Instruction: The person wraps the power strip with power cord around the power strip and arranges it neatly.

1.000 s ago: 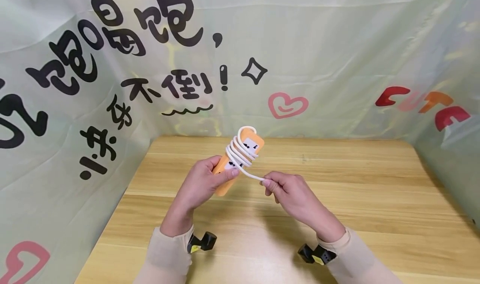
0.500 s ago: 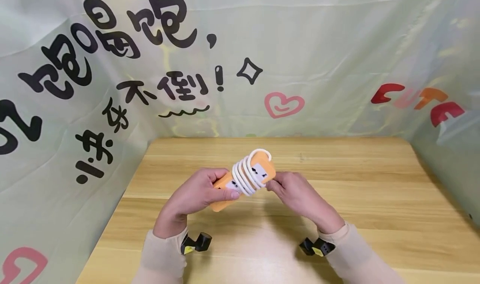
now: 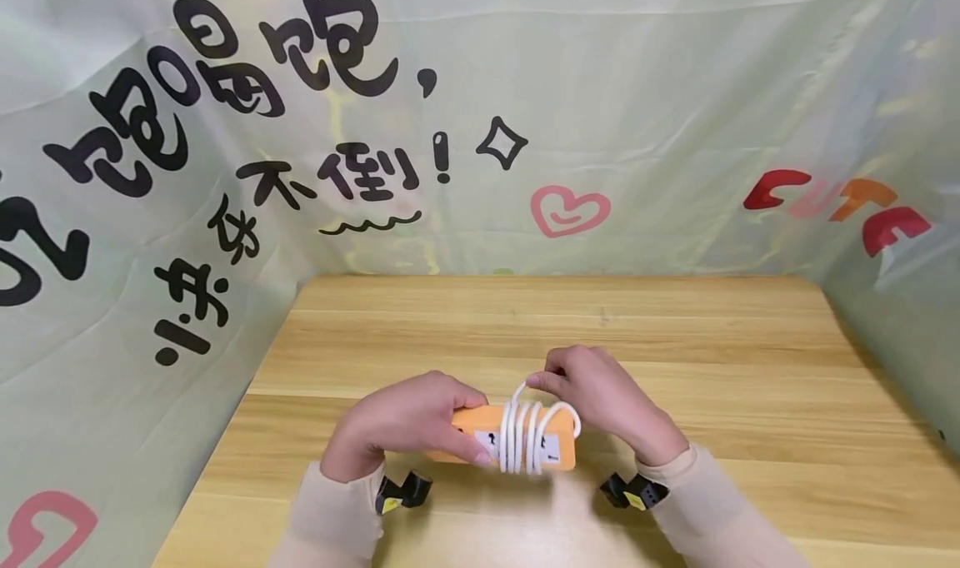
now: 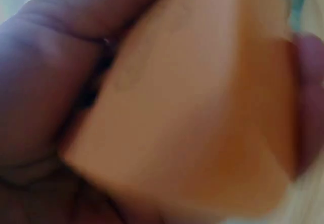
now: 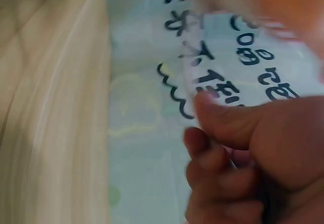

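Note:
My left hand (image 3: 412,414) grips one end of an orange power strip (image 3: 476,418), thumb on the face with the white socket panels. The strip lies almost level, above the near part of the table. Several turns of its white cord (image 3: 522,430) wrap the other half, and a loop stands out at the right end. From the far side of the turns the cord rises to my right hand (image 3: 600,393), which pinches it between thumb and fingers. The left wrist view is filled by the strip's blurred orange end (image 4: 192,82). Curled fingers of my right hand (image 5: 228,153) show in the right wrist view.
A pale wood-grain table (image 3: 705,351) spreads below both hands. Light green cloth (image 3: 675,118) with black lettering and pink hearts hangs behind and at the sides. A black wrist camera (image 3: 405,491) sits on the left sleeve, and another camera (image 3: 630,491) on the right.
The power strip has come down nearer me and turned from steeply slanted to almost level. My right hand has carried the cord round from the near side to the far side of the strip.

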`<state>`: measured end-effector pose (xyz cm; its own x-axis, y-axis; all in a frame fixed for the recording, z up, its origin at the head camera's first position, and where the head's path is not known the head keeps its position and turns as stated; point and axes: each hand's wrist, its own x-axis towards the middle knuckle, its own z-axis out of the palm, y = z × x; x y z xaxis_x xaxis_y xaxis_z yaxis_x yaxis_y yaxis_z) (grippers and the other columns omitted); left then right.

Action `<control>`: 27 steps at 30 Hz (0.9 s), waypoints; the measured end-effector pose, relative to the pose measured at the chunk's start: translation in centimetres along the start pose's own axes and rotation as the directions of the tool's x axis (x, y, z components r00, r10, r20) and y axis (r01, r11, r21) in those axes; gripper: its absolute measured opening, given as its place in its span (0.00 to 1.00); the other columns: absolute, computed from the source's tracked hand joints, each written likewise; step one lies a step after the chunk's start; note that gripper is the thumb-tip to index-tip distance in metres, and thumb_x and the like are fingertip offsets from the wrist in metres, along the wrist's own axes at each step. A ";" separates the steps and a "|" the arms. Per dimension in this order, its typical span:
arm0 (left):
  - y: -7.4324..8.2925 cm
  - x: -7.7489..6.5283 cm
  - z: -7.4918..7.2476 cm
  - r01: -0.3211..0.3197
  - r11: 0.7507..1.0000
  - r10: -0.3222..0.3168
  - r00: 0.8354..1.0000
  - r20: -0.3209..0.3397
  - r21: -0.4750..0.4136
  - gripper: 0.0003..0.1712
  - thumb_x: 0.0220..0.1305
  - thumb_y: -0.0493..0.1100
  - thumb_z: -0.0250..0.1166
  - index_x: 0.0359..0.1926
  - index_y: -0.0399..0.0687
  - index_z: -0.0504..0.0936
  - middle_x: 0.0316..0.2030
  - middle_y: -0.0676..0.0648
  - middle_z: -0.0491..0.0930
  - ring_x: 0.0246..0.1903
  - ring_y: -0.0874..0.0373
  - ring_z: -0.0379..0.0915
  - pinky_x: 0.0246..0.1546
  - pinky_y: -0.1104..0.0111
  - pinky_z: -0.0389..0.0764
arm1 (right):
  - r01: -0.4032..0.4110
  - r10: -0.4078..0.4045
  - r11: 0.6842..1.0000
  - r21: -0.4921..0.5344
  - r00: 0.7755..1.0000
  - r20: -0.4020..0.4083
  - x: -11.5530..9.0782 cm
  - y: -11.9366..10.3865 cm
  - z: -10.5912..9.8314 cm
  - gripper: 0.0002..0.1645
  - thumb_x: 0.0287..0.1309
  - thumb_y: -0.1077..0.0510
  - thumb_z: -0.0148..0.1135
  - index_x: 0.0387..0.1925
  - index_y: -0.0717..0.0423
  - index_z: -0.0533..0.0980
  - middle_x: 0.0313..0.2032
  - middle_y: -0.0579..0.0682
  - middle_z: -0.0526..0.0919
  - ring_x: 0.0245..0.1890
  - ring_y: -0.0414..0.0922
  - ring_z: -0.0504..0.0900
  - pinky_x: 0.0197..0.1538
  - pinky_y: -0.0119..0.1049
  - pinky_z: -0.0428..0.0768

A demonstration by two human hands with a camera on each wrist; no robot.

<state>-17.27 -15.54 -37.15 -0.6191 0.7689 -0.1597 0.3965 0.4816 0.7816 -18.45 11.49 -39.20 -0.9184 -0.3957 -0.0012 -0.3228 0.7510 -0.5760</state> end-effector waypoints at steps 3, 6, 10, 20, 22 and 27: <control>0.4 0.6 0.9 0.058 0.989 -0.063 0.998 0.029 0.133 0.13 0.54 0.52 0.80 0.28 0.60 0.82 0.21 0.64 0.74 0.20 0.70 0.65 0.25 0.76 0.70 | 0.028 -0.033 0.996 0.085 0.998 0.059 -0.1 -0.4 -0.1 0.12 0.75 0.54 0.63 0.30 0.48 0.80 0.20 0.42 0.71 0.22 0.38 0.69 0.31 0.34 0.70; 0.8 1.1 1.7 0.125 0.959 -0.129 0.992 0.003 0.254 0.16 0.53 0.52 0.80 0.25 0.59 0.79 0.20 0.63 0.72 0.20 0.68 0.64 0.25 0.74 0.69 | 0.054 -0.062 0.990 0.127 0.996 0.058 -0.2 -0.9 0.0 0.11 0.74 0.56 0.63 0.31 0.48 0.81 0.20 0.40 0.69 0.21 0.37 0.67 0.30 0.32 0.69; 0.9 1.6 2.3 0.247 0.918 -0.232 0.969 -0.085 0.309 0.17 0.55 0.54 0.80 0.27 0.57 0.79 0.22 0.60 0.74 0.21 0.65 0.66 0.26 0.71 0.71 | 0.072 -0.071 0.988 0.140 0.997 -0.013 -0.7 -1.7 0.2 0.13 0.71 0.55 0.67 0.27 0.48 0.80 0.18 0.38 0.71 0.19 0.35 0.65 0.26 0.30 0.68; 0.4 2.1 1.5 0.407 0.902 -0.334 0.869 -0.366 0.144 0.19 0.59 0.57 0.77 0.29 0.51 0.80 0.22 0.53 0.76 0.21 0.58 0.68 0.24 0.66 0.70 | 0.139 -0.116 0.979 0.147 0.981 -0.154 -1.3 -3.2 1.0 0.07 0.75 0.59 0.61 0.43 0.54 0.85 0.30 0.46 0.84 0.25 0.36 0.74 0.29 0.32 0.75; 0.3 2.1 1.3 0.428 0.897 -0.347 0.836 -0.425 0.108 0.19 0.60 0.58 0.77 0.29 0.51 0.81 0.21 0.52 0.75 0.21 0.58 0.68 0.23 0.66 0.69 | 0.163 -0.138 0.976 0.147 0.977 -0.164 -1.3 -3.2 1.0 0.10 0.76 0.61 0.59 0.50 0.56 0.85 0.36 0.47 0.86 0.28 0.37 0.75 0.33 0.33 0.77; 0.1 2.1 0.9 0.454 0.889 -0.360 0.773 -0.522 0.058 0.18 0.62 0.59 0.76 0.32 0.53 0.82 0.22 0.53 0.77 0.21 0.58 0.69 0.22 0.66 0.70 | 0.181 -0.154 0.956 0.230 0.979 -0.131 -1.1 -3.1 1.0 0.14 0.78 0.62 0.55 0.57 0.56 0.82 0.34 0.44 0.84 0.27 0.36 0.76 0.31 0.33 0.78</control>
<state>-17.90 -13.42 -37.94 -0.9752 0.2017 -0.0906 0.1113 0.8017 0.5873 -16.19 9.05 -38.26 -0.8797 -0.4340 0.1945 -0.4223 0.5245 -0.7393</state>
